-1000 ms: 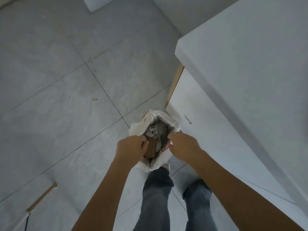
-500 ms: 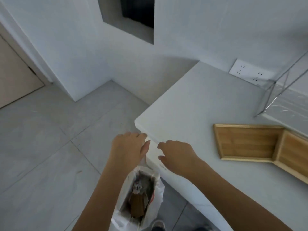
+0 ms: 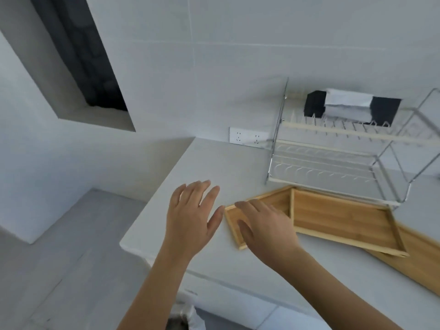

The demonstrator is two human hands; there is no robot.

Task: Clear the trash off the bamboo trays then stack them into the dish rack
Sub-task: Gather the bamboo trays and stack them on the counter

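Three bamboo trays lie overlapping on the white counter (image 3: 214, 163): a left tray (image 3: 273, 201), a middle tray (image 3: 340, 217) resting partly over it, and a third tray (image 3: 419, 260) under the middle one at the right edge. No trash shows on them. My right hand (image 3: 264, 227) hovers open over the left tray's near corner, covering part of it. My left hand (image 3: 192, 217) is open above the bare counter, just left of that tray. The chrome wire dish rack (image 3: 333, 163) stands behind the trays, with nothing on its shelves.
A white trash bag (image 3: 188, 317) with crumpled waste peeks in at the bottom edge, on the floor below the counter's corner. A wall socket (image 3: 247, 138) sits left of the rack. A black tissue box (image 3: 352, 108) stands behind the rack.
The view has swung up from the trash bag on the floor to the counter. Both hands let go of the bag, rose, and now spread open over the counter and left tray.
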